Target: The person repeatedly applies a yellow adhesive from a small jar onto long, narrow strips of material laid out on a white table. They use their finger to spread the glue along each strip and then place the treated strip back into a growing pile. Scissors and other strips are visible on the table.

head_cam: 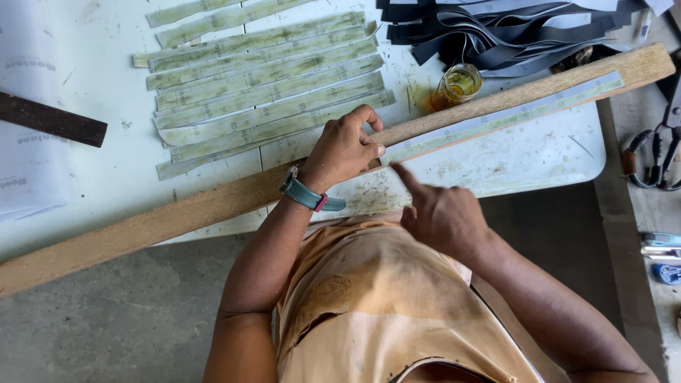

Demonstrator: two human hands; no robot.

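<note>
While the white desk fills most of the view, one long wooden plank crosses it slantwise from the lower left to the upper right, its right end lying past the desk's edge. On the plank's right half lies one pale paper strip, flat along the wood. Above the plank, some nine or ten like strips, smeared yellowish green, lie side by side in a rough row on the desk; the exact count is hard to tell where they overlap. At the top right sits one heap of dark strips, and at the left edge one dark wooden bar rests on white sheets. One small glass jar of amber liquid stands just beside the plank, between it and the dark heap. One pair of shears lies on the side bench at right. The left hand, with a teal watch at the wrist, is curled over the plank at the strip's left end, gripping the wood. The right hand holds nothing; its forefinger is stretched toward the strip's near end, the other fingers loosely folded, and it blurs part of the desk's edge.
</note>
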